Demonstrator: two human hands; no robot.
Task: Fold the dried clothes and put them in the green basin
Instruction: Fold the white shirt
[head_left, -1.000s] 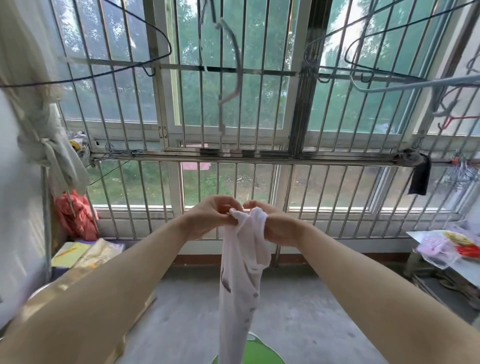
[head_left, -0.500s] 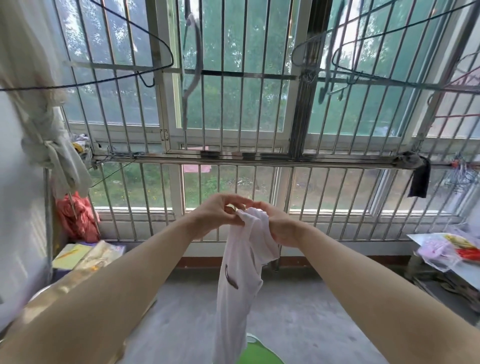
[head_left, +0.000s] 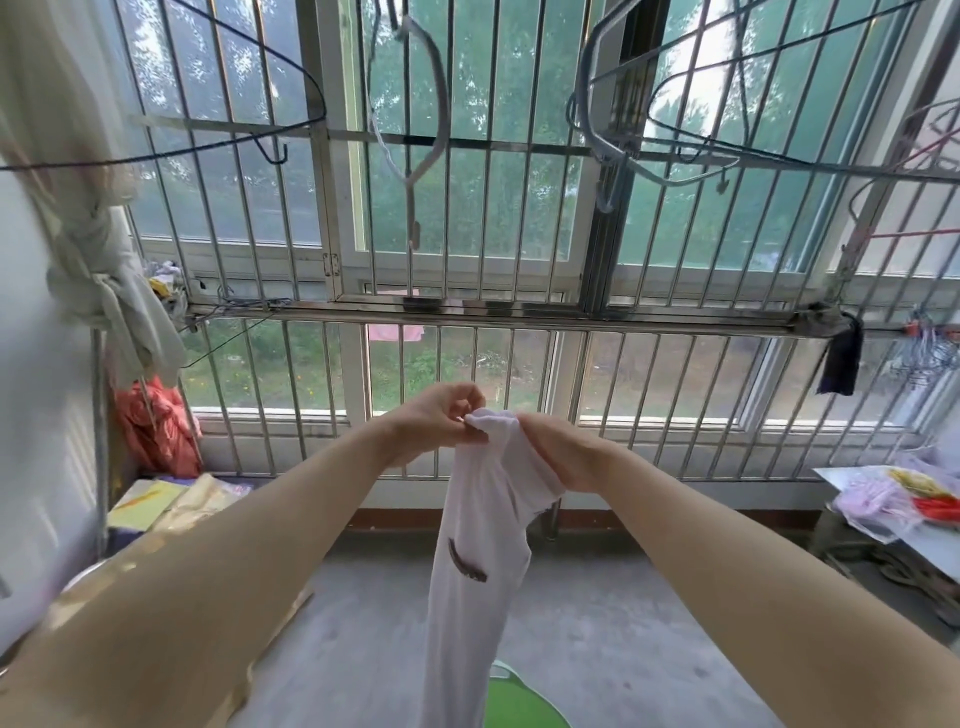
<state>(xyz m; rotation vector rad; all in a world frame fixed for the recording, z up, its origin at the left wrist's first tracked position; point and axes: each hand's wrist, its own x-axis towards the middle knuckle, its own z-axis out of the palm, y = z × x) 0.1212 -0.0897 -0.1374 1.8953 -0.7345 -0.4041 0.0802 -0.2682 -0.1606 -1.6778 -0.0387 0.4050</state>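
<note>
A white garment with a small dark print hangs down from both my hands in front of the window. My left hand pinches its top edge with curled fingers. My right hand grips the bunched fabric just to the right of that, the two hands almost touching. The garment's lower end runs out of the frame at the bottom. Under it on the floor lies the green basin, only its near rim showing beside the cloth.
Empty wire hangers dangle from a rail overhead before the barred window. A knotted curtain and a red bag fill the left corner. A cluttered table stands at right. A dark cloth hangs on the bars.
My view tilted a little upward. My hands shifted along the garment's top edge, and the hanging cloth swung slightly; the overhead hangers sway.
</note>
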